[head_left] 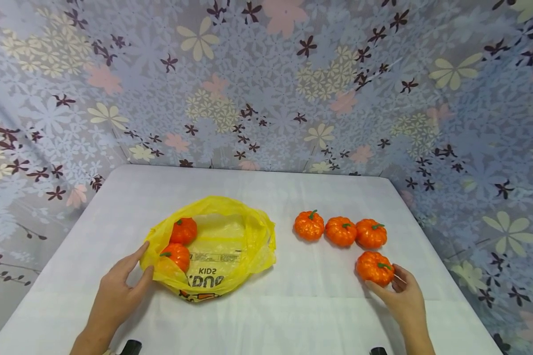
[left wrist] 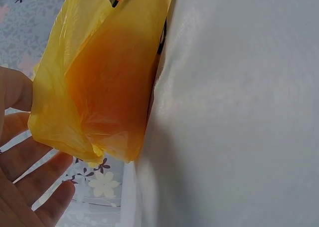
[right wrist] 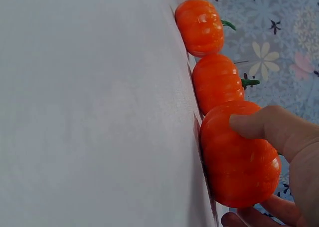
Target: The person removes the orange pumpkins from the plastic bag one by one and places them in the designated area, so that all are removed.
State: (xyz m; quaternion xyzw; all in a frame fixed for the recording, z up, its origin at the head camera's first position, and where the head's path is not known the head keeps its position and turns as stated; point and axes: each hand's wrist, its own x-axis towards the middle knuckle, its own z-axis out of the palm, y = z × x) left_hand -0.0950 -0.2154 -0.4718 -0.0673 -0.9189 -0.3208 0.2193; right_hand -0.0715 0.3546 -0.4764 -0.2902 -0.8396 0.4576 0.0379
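Note:
On the left of the white table lies a yellow plastic bag [head_left: 257, 231], its mouth spread wide. Two small orange pumpkins with green stems sit inside: a rear pumpkin [head_left: 185, 230] and a front pumpkin [head_left: 177, 256]. My left hand [head_left: 120, 291] is at the bag's left side, thumb and index finger apart at its rim, the other fingers loosely spread in the left wrist view. An orange pumpkin [right wrist: 239, 162] is gripped by my right hand [head_left: 401, 296], thumb on the near side and fingers round the far side. It stays low, close over the tabletop.
Behind the gripped pumpkin stand three more in a row: a left pumpkin [head_left: 309, 226], a middle pumpkin [head_left: 340, 231] and a right pumpkin [head_left: 371, 233]. A floral cloth [head_left: 275, 98] hangs behind the white table [head_left: 293, 315] and along its sides.

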